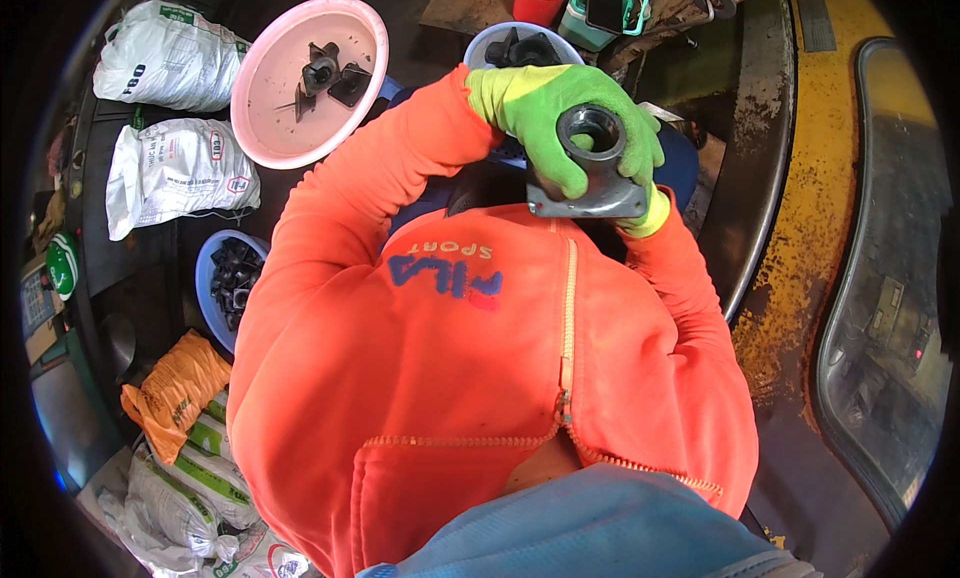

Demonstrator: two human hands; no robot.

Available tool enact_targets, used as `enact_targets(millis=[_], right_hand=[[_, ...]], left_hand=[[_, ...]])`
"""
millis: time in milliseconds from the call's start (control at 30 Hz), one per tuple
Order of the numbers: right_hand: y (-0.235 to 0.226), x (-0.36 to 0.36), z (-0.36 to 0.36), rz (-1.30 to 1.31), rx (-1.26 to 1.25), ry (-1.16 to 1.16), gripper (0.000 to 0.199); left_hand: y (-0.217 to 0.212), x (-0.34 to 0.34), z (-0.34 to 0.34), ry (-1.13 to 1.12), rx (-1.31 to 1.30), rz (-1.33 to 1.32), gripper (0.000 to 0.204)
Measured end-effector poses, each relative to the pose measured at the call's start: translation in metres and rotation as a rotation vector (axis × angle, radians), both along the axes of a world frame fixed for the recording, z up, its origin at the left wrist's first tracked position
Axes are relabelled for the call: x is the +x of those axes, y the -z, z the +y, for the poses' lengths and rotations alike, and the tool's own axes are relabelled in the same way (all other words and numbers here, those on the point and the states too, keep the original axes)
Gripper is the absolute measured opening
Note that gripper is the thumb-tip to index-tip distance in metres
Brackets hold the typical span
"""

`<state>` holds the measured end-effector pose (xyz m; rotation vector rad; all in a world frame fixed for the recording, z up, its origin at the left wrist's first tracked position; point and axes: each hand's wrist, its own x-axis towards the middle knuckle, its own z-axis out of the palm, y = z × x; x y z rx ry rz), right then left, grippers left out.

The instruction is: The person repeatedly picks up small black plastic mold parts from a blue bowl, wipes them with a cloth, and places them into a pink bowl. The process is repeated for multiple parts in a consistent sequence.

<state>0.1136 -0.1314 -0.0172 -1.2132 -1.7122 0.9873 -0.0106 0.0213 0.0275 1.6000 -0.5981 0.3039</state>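
In front of my chest I hold a black moulded part point(588, 193) with a round hollow collar and a square flange. My left hand point(545, 98), in a green glove with a yellow cuff, curls over its top and left side, the fingers bent around the collar. On the other side, my right hand point(645, 163), gloved alike, grips the right edge of the part, with most of its palm hidden behind it. The collar's opening tilts up, and a bit of green glove shows through it.
A pink basin point(255, 118) holds a few black pieces at far left. A pale blue basin point(478, 50) with black parts stands ahead, another blue basin point(205, 278) left. White sacks point(170, 58) and an orange bag point(178, 388) lie left. A rusty yellow machine point(830, 178) stands right.
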Motion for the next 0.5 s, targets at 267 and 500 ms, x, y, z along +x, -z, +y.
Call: enact_targets(millis=[267, 500], right_hand=[[-0.040, 0.005, 0.035, -0.220, 0.429, 0.332, 0.041], [-0.020, -0.017, 0.029, 0.227, 0.330, 0.558, 0.038]], left_hand=[[-0.016, -0.009, -0.002, -0.704, 0.216, -0.022, 0.073], [0.010, 0.003, -0.036, -0.986, 0.112, -0.214, 0.047]])
